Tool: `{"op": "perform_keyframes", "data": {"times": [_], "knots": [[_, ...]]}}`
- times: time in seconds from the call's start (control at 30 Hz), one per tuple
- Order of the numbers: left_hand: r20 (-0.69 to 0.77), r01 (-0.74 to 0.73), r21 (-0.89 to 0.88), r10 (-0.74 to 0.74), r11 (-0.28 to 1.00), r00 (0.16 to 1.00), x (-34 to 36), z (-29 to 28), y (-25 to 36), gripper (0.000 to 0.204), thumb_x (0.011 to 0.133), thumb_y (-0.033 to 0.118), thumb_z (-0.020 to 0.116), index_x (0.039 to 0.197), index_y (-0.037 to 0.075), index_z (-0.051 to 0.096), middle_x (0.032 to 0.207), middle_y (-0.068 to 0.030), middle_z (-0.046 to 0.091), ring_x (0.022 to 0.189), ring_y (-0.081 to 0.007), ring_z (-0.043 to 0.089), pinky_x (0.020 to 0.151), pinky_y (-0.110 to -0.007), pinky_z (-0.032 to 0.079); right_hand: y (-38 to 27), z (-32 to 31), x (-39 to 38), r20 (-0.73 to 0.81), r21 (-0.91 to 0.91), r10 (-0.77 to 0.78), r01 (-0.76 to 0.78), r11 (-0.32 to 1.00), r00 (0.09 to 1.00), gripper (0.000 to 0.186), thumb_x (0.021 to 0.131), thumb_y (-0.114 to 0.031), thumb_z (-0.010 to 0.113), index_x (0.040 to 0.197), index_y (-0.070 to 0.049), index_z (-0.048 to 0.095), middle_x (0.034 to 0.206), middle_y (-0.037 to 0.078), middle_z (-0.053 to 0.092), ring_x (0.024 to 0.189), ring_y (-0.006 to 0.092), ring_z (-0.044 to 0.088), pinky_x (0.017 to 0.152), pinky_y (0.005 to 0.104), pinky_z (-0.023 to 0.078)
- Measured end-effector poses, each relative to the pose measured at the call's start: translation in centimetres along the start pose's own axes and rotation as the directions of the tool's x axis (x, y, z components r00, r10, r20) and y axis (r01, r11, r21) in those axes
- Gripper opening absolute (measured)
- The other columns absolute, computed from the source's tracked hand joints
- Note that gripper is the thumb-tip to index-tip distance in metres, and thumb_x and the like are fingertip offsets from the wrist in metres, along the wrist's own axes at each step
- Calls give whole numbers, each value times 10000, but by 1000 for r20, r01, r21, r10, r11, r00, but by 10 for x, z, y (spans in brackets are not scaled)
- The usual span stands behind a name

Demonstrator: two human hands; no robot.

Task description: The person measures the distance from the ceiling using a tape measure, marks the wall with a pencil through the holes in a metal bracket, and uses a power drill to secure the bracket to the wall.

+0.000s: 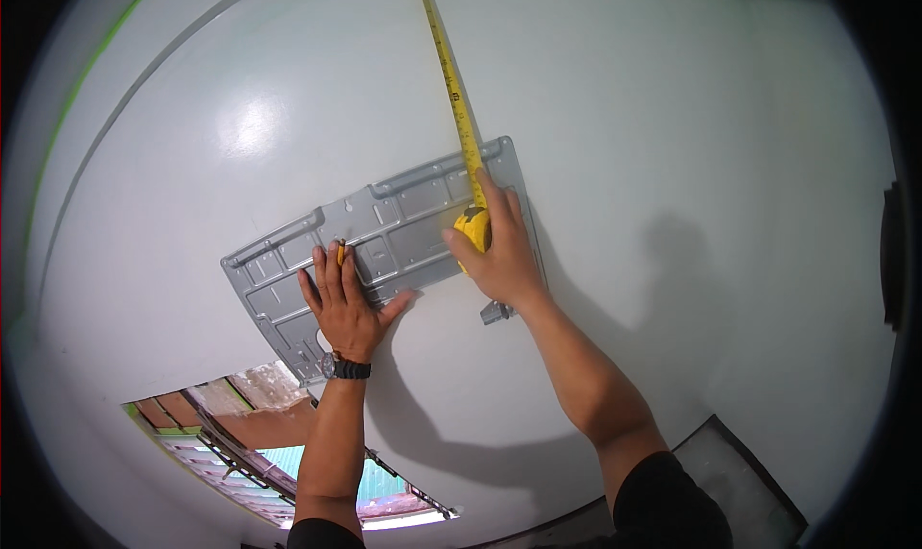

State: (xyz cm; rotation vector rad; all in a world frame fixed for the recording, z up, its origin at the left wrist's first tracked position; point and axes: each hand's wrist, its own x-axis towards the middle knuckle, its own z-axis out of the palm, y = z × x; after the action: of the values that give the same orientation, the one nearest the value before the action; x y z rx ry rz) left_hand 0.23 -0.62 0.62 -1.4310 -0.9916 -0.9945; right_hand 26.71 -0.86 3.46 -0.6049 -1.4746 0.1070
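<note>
A grey metal mounting plate (408, 234), with ribs and punched holes, lies tilted against the white wall, its right end higher. My left hand (348, 304) presses on its lower left part with fingers stretched out. Between those fingers sits a thin orange pencil (341, 252), mostly hidden. My right hand (504, 246) is closed round a yellow tape measure (472, 226) over the plate's right part. From its case the yellow blade (453, 93) runs up the wall, past the upper edge of view. My right fingers lie along the blade by the case.
White wall (653, 146) surrounds the plate. At the lower left is a window opening (279, 463) with bars and a metal frame, close below the plate's left end. A dark-edged panel (744, 482) stands at the lower right. A dark object (892, 256) is at the right rim.
</note>
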Motion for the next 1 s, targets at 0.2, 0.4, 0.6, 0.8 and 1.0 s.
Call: {"op": "perform_keyframes", "data": {"times": [0.2, 0.4, 0.6, 0.8, 1.0], "knots": [[-10, -16, 2, 16, 1000, 1000, 4, 1, 3, 1220, 726, 781, 811, 1603, 40, 401, 1624, -160, 453, 1584, -370, 336, 1306, -614, 165, 3, -7, 3, 9, 12, -23, 22, 1000, 1000, 879, 951, -298, 737, 1653, -14, 290, 1402, 212, 468, 1341, 371, 522, 1126, 453, 452], [-28, -20, -8, 20, 1000, 999, 5, 6, 6, 1208, 732, 791, 797, 1599, 42, 410, 1624, -170, 452, 1583, -372, 336, 1305, -617, 162, 8, -10, 3, -9, -8, -45, 45, 999, 999, 877, 942, -280, 749, 1654, -31, 301, 1411, 205, 470, 1338, 367, 523, 1118, 451, 458], [-1, -20, 5, 20, 1000, 1000, 4, 2, 3, 1169, 763, 802, 766, 1578, 30, 440, 1634, -184, 449, 1590, -375, 325, 1298, -627, 165, 18, -43, -35, 29, -6, -50, 50, 999, 998, 918, 903, -274, 779, 1642, -4, 306, 1417, 234, 474, 1307, 391, 537, 1102, 477, 470], [-21, -43, 17, 43, 999, 999, 4, 6, 6, 1159, 784, 807, 745, 1561, 1, 448, 1619, -201, 446, 1583, -383, 331, 1296, -625, 163, 76, -57, -162, -54, 322, 202, -174, 931, 978, 883, 900, -199, 713, 1659, -28, 296, 1352, 155, 471, 1197, 255, 574, 1013, 401, 508], [-29, -49, 50, 51, 998, 998, 2, 8, 3, 1174, 770, 817, 757, 1565, 9, 448, 1600, -202, 449, 1584, -378, 328, 1296, -621, 166, 96, -27, -174, -97, 549, 313, -211, 808, 945, 864, 962, -262, 657, 1685, -51, 234, 1403, 137, 431, 1226, 216, 549, 962, 358, 529]]}}
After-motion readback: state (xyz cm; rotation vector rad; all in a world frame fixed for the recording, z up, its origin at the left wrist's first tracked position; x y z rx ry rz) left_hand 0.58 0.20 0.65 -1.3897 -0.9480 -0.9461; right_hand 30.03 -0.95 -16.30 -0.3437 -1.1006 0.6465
